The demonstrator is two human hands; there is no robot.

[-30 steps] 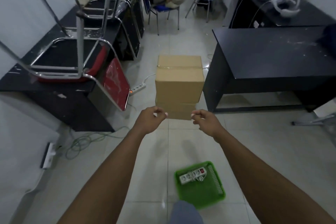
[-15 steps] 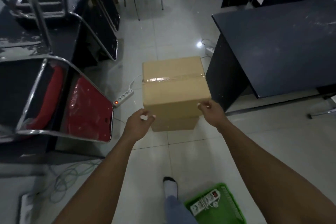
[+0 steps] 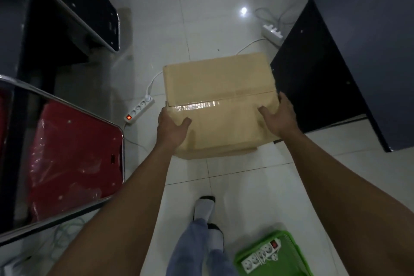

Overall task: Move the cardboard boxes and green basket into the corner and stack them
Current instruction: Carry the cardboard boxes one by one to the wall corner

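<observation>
Boxes: the top box (image 3: 218, 94) sits on a lower box (image 3: 220, 152), of which only a strip shows along the near edge. The stack stands on the white tiled floor (image 3: 257, 197), just beside a dark counter (image 3: 349, 56) on the right. A shiny tape seam crosses the top box's lid.

Both hands grip the top box at its near corners. The left hand (image 3: 171, 128) clasps the left corner, thumb on the lid and fingers wrapped down the side. The right hand (image 3: 279, 118) clasps the right corner the same way, thumb lying on the lid, fingers over the right edge. Whether the box is lifted off the lower one cannot be told.

A green basket (image 3: 289, 262) lies on the floor near the bottom right, well apart from the boxes, with a white power strip (image 3: 261, 255) in it. Another power strip (image 3: 140, 108) with a lit red switch lies on the floor left of the stack; a third (image 3: 272, 34) lies by the counter's far corner. A red chair (image 3: 74, 163) with a chrome frame is upturned at the left. The person's sock-clad foot (image 3: 205, 207) steps toward the boxes.
</observation>
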